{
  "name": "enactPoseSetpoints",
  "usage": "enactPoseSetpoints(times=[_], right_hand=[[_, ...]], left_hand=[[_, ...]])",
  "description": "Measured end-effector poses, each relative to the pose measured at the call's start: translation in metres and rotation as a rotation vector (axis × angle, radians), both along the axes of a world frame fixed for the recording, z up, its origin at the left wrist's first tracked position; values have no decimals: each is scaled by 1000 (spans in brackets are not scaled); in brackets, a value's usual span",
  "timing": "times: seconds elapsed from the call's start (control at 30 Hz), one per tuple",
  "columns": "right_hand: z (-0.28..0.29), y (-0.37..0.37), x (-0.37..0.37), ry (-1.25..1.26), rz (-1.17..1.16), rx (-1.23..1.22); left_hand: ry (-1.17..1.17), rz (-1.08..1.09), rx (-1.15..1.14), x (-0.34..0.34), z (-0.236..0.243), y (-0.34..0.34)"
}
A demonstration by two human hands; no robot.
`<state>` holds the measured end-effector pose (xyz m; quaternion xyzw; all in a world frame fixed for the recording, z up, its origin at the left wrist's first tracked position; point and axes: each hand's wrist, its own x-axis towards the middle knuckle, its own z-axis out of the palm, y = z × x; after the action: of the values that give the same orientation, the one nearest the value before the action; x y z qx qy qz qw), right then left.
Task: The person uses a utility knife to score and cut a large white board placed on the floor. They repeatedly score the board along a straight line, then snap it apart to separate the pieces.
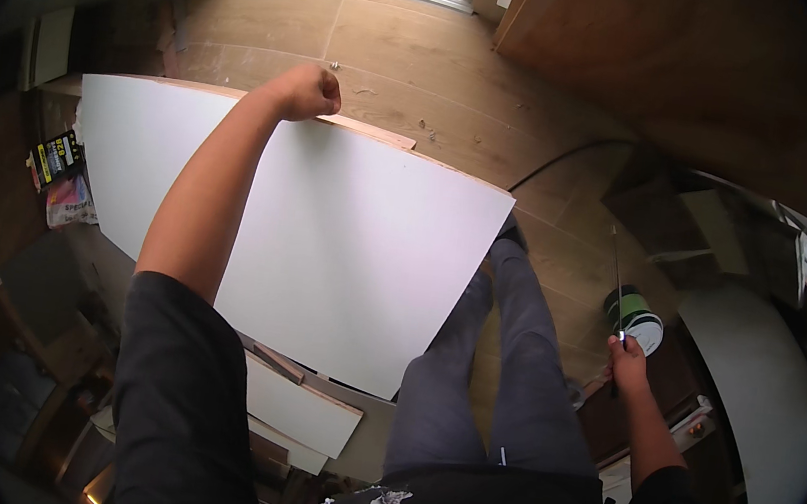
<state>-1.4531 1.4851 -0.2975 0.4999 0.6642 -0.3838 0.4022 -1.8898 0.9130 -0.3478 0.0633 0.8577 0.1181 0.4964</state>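
Observation:
A large white board [344, 245] lies in front of me, with a pale wooden strip [387, 136] along its far edge. My left hand [307, 94] is closed at that edge, fingers curled down by the strip; what they grip, if anything, is hidden. My right hand [626, 365] grips a long, thin metal tool [618, 288] by its dark handle, held upright at my right side. Just beyond that hand, a green and black bucket [629, 306] with a white lid sits low on the right.
Smaller boards [298, 410] lie below the large one. A black box [54, 159] and a bag [70, 206] sit at the left. A dark cable [572, 154] runs across the wooden floor [417, 62]. A brown wooden panel [686, 85] rises at the upper right; a grey panel [756, 416] is at the right.

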Motion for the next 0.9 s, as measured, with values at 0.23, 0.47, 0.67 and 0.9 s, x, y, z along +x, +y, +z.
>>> enactPoseSetpoints(times=[0.23, 0.47, 0.67, 0.9], right_hand=[[-6, -4, 6, 2, 29, -25], [2, -11, -1, 9, 2, -22], [-2, -10, 4, -3, -46, -19], [-7, -9, 10, -1, -32, 12]], left_hand=[[-76, -189, -30, -5, 1, 1], [-12, -729, -344, 6, 9, 50], [-88, -612, -310, 13, 6, 40], [38, -476, -323, 4, -3, 38]])
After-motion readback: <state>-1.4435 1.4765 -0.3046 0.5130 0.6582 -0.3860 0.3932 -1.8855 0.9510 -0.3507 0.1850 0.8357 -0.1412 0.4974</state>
